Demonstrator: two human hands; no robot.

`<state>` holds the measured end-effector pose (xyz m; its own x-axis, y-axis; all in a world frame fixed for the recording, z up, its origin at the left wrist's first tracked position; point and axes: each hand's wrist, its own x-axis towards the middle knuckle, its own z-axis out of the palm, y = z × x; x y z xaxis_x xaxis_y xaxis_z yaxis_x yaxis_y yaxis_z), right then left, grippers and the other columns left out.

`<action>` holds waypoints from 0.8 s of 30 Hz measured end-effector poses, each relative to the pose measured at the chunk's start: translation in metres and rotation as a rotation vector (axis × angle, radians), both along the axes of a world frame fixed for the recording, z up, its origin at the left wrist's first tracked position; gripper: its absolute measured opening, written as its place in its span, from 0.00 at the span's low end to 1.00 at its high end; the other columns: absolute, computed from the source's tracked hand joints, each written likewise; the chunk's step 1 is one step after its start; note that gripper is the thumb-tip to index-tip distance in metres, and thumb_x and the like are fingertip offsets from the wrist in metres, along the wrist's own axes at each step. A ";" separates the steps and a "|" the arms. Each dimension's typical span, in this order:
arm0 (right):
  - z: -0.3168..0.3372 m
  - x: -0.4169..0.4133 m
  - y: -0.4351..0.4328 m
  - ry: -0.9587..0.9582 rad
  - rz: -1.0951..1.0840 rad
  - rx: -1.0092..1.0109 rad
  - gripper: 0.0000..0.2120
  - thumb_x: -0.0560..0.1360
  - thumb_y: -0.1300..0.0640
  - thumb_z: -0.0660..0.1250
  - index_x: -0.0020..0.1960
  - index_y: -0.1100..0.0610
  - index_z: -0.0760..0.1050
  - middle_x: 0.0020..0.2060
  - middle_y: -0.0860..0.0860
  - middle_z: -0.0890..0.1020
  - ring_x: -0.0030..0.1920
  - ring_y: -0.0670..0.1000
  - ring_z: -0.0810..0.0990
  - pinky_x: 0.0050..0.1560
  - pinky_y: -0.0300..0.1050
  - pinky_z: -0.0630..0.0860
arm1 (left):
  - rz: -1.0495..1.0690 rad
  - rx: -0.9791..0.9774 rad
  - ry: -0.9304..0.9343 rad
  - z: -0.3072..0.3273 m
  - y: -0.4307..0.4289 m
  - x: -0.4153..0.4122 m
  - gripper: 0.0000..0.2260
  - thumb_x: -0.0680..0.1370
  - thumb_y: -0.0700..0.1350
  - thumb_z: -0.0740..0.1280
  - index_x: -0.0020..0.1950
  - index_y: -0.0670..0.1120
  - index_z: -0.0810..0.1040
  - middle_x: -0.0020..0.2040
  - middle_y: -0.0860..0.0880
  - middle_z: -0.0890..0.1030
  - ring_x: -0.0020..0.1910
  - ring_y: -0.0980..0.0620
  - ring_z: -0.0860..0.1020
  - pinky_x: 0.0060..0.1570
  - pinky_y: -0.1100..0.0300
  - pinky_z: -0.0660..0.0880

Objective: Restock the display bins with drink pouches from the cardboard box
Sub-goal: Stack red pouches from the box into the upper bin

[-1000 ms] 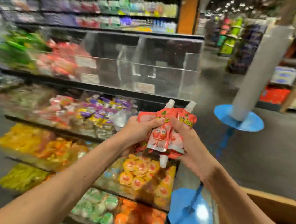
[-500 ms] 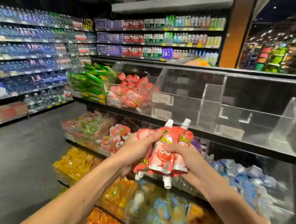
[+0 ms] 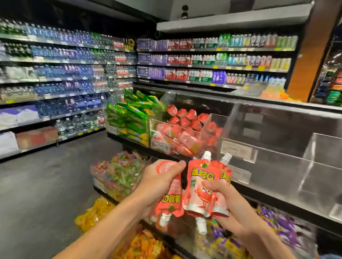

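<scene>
Ok so this is mid-carry. Both hands are full and held up in front of the shelf unit, below the top row of bins. The left hand (image 3: 157, 180) is wrapped around the upside-down pouches (image 3: 171, 202), caps pointing at the floor, with its fingers (image 3: 180, 164) curled over the top edge. The right hand (image 3: 233, 208) has the upright pouches (image 3: 200, 186), white caps up, and its fingers (image 3: 215, 184) are clamped across the printed front. I can see at least two in each hand, but can't count exactly because they overlap. The two bunches are just about touching. The cardboard box isn't in shot.

The obvious target is the red-pouch bin (image 3: 160, 144) on the top tier, just right of the green packs (image 3: 129, 117). It holds the same red product and sits above and slightly left of the hands.

My take on doing this bit well:

- Flip the left bunch first so all the caps face the same way as the stock already in there.
- Go in over the front wall of the bin instead of pushing through it. That acrylic looks thin and the label strip is right there.
- Drop one hand's load at a time. Letting both go at once probably means something slides off the pile and ends up in the candy bins (image 3: 120, 172) underneath.
- Lay them on top of the pile towards the back. The front looks pretty heaped, so new ones set near the lip could tip out.

The pouches look soft and squishy, so a firm squeeze is fine. Just don't lift them by the caps.
</scene>
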<state>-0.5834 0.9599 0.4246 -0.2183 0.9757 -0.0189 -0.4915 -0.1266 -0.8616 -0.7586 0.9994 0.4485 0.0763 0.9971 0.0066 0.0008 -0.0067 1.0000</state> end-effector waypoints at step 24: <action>0.076 -0.044 0.161 -0.113 -0.655 0.130 0.16 0.72 0.64 0.65 0.28 0.56 0.83 0.29 0.53 0.83 0.27 0.50 0.83 0.26 0.42 0.80 | -0.307 0.479 0.415 0.091 0.332 -0.034 0.07 0.68 0.46 0.74 0.40 0.47 0.77 0.39 0.45 0.82 0.44 0.41 0.83 0.49 0.45 0.81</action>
